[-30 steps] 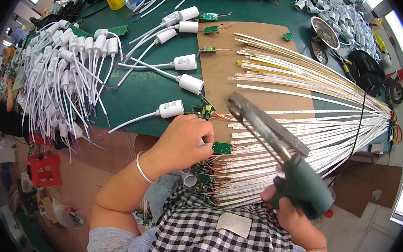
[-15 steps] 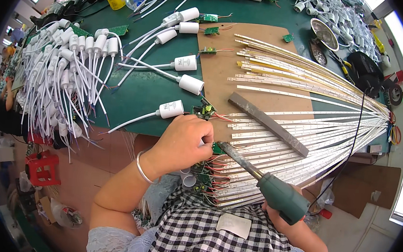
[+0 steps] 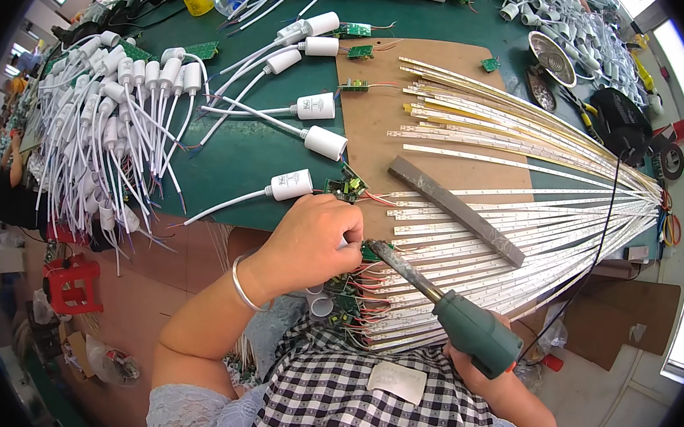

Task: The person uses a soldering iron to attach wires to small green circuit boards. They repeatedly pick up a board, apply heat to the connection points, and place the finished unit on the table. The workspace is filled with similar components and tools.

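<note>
My right hand [image 3: 470,370] is closed around the green handle of a soldering iron [image 3: 477,333], which hides most of the fingers. The iron's dark, crusted tip rests at or just above a small green circuit board [image 3: 369,251]; contact is hard to tell. Beside that board's left end, my left hand [image 3: 316,235] is closed in a pinch, and what its fingertips hold is hidden. Just beyond the left hand lie another circuit board [image 3: 347,183] with red wires and a white cylindrical cap [image 3: 291,185] with a cable. LED strips [image 3: 447,302] fan out to the right under the iron.
A grey bar [image 3: 455,210] lies across the strips on a brown board [image 3: 451,53]. Many white caps with cables [image 3: 117,115] are heaped at left. A metal dish [image 3: 553,58] and a black cable [image 3: 595,257] are at right. A red stool [image 3: 73,283] stands on the floor.
The soldering iron has shifted very slightly to the left, its tip still at the small board. My left hand has not visibly moved.
</note>
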Available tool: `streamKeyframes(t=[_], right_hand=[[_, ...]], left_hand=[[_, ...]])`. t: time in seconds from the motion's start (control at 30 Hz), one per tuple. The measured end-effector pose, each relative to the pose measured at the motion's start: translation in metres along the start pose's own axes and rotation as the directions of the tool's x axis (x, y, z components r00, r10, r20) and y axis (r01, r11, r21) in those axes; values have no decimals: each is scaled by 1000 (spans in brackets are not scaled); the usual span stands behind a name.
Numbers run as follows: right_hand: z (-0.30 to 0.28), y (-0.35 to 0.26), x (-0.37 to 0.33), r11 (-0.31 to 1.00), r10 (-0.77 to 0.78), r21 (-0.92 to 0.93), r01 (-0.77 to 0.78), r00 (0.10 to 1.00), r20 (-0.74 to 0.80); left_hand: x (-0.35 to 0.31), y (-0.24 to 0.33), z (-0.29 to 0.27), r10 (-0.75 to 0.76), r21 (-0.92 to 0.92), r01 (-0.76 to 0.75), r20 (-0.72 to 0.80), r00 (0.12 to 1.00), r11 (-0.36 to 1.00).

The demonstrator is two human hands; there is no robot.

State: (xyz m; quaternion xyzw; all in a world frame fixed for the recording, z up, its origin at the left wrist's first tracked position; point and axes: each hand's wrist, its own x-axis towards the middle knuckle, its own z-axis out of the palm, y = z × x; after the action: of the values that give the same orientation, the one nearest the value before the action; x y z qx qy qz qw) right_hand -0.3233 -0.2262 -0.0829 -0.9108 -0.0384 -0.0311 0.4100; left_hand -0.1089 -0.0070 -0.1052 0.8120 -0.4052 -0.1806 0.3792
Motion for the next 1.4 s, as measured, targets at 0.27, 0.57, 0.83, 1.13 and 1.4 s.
streamKeyframes(t=[0.27, 0.57, 0.83, 1.13, 1.4], right_hand=[[-3, 0, 3, 993, -72, -96, 71, 997, 1], [-10, -5, -4, 913, 281, 300, -275, 959, 26], [1, 4, -12, 965, 199, 174, -195, 980, -10], [-2, 3, -4, 1000, 17, 17, -18, 998, 61], [-1, 2, -1, 1000, -3, 8, 3, 999, 36]], left_hand=[[1, 1, -1, -2, 5, 2, 10, 1000, 1000], [1, 0, -1, 7, 15, -7, -5, 1000, 1000], [1, 1, -1, 20, 13, -20, -5, 1000, 1000], [0, -1, 0, 26, 19, -26, -14, 1000, 999], [0, -1, 1, 25, 16, -25, -10, 1000, 1000]])
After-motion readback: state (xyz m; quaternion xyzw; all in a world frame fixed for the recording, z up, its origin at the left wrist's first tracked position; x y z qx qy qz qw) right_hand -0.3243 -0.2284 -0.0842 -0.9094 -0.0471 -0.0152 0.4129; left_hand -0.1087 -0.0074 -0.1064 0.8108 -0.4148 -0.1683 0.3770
